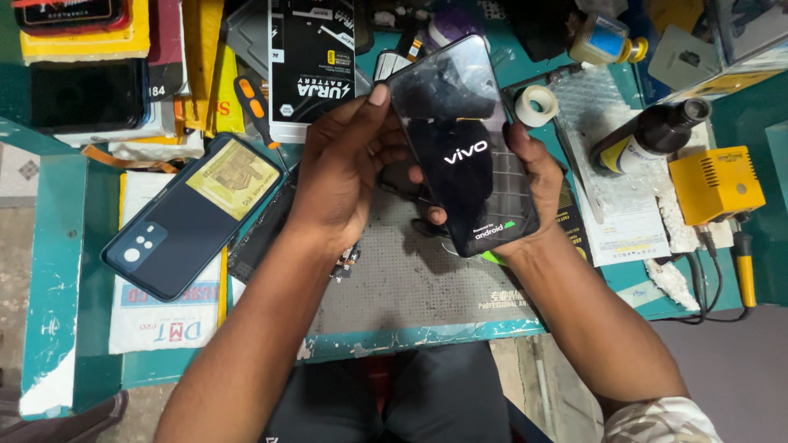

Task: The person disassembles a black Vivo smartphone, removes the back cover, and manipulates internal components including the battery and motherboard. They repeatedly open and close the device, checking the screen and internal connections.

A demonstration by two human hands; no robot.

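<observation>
both hands grip one smartphone [464, 148] above the grey work mat [410, 279]: left hand [341, 176] pinching its left edge, right hand [538, 176] cupping its right edge and lower corner. thin, stiff, glossy glass, probably slippery and fragile; best held by the edges.

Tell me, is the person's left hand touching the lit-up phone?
Touching. The head view shows the left hand gripping the phone along its left edge, thumb lying on the screen, while the right hand supports the other side.

Phone [464, 148] between both hands above the mat [410, 279], back cover [193, 217] left, tape roll [538, 105] right.
</observation>
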